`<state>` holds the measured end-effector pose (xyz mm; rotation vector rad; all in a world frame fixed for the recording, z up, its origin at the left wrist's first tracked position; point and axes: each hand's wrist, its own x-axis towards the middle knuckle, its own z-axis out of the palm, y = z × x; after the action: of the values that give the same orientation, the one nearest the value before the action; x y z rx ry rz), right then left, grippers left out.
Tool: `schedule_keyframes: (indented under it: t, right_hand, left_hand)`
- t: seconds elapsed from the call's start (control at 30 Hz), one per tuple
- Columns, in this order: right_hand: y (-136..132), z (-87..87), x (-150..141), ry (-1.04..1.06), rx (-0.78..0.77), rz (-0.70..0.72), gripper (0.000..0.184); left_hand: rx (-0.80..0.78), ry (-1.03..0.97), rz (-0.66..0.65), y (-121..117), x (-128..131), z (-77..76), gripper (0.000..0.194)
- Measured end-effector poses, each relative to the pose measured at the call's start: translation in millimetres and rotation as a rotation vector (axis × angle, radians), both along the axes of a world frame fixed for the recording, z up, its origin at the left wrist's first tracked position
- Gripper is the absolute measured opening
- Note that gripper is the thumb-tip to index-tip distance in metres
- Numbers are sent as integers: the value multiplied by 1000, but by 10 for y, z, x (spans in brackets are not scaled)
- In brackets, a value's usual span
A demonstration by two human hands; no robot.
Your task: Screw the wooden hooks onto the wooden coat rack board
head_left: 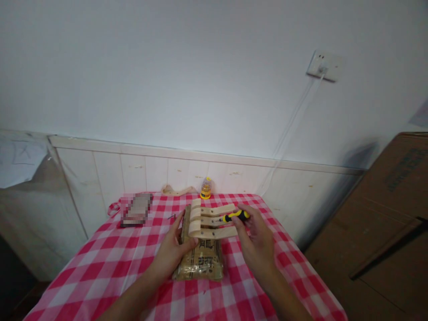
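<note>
A curved pale wooden piece with several parallel strips [195, 218] and dark screws in them lies across a brown, tape-wrapped package [202, 263] with black printed characters. My left hand [174, 245] is closed on the package's left side, its thumb on top against the wood's near edge. In my right hand [256, 234] is a yellow-and-black screwdriver [236, 216], held between thumb and fingers. The screwdriver points left, its tip at a screw on the middle strip; whether it sits in the screw head I cannot tell.
A red-and-white checked cloth [133, 267] covers the table. A yellow bit container [206, 188] and a curved wooden strip [177, 191] are by the wall. A blurred-out flat object [137, 209] lies left, small screws [171, 216] near my left fingers. A large cardboard box [377, 232] stands right.
</note>
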<state>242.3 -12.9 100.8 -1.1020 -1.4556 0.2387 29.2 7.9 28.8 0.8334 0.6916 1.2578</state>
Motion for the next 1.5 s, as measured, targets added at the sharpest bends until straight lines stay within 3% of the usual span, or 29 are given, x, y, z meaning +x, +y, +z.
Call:
schedule_keyframes:
  t: [0.23, 0.7, 0.93, 1.3, 1.5]
  right_hand:
    - [112, -132, -42, -168, -49, -12, 27]
    - [162, -13, 4, -323, -53, 63, 25]
    - [201, -25, 5, -282, -90, -62, 28]
    - [244, -20, 4, -251, -116, -148, 42]
    - [208, 19, 16, -143, -103, -152, 42]
  left_hand:
    - [75, 29, 1, -20, 13, -9, 126]
    - [150, 77, 28, -19, 27, -4, 122]
    - [158, 99, 16, -12, 18, -20, 122]
    - [158, 120, 32, -17, 12, -16, 123]
    - [66, 43, 29, 22, 6, -54, 128]
